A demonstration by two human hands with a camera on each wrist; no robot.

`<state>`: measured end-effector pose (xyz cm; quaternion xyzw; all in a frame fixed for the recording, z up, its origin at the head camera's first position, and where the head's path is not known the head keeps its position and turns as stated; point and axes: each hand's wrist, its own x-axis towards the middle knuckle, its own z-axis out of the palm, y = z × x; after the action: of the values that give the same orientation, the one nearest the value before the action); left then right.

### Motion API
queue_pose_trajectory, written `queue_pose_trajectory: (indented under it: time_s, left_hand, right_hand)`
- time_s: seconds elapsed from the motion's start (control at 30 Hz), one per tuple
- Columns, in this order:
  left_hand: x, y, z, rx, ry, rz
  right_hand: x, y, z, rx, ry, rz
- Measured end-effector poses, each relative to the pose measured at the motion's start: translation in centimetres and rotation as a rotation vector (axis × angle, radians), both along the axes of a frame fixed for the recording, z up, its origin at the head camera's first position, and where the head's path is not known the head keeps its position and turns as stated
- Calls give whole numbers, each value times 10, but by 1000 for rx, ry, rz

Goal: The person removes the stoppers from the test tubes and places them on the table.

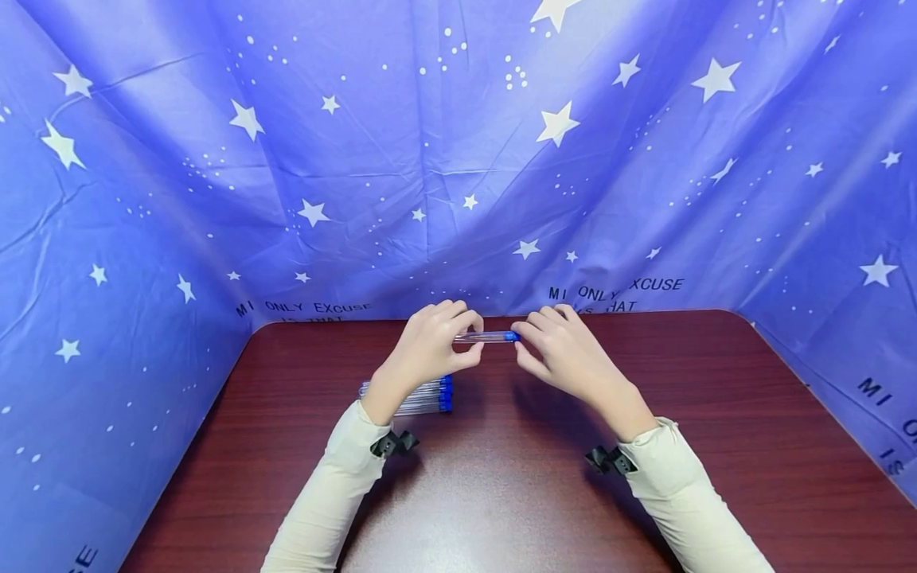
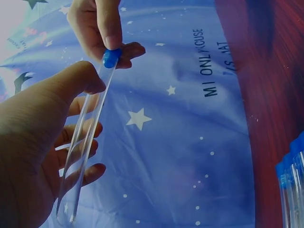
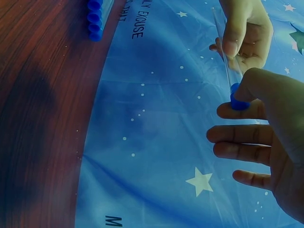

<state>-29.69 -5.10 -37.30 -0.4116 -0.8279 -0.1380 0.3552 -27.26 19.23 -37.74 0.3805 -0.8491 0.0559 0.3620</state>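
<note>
Between both hands, above the table, is a clear test tube [image 2: 90, 123] with a blue cap [image 2: 111, 58]. My left hand [image 1: 433, 341] grips the tube's clear body between thumb and fingers. The right hand [image 1: 566, 350] pinches the blue cap at the other end, thumb on one side and index finger on the other, as the right wrist view shows. The cap sits on the tube's end. Beneath the left wrist, a row of capped test tubes [image 1: 426, 396] lies on the table, partly hidden by the left forearm.
The dark red wooden table [image 1: 487, 493] extends under both arms. A blue curtain [image 1: 430, 159] with white stars and printed words hangs at the back and sides, right at the table's edge. Small black devices [image 1: 611, 459] are strapped to the wrists.
</note>
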Motion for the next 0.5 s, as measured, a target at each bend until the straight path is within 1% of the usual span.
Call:
queue_pose_trajectory:
  time_s: [0.3,0.5]
  left_hand:
    - [2,-2,3,-14,5,-40]
    - [1,-1,3,-10,24,-58]
  right_hand:
    - [1,1,0,-10,-54,-7]
    - [1,1,1,-11,-59,6]
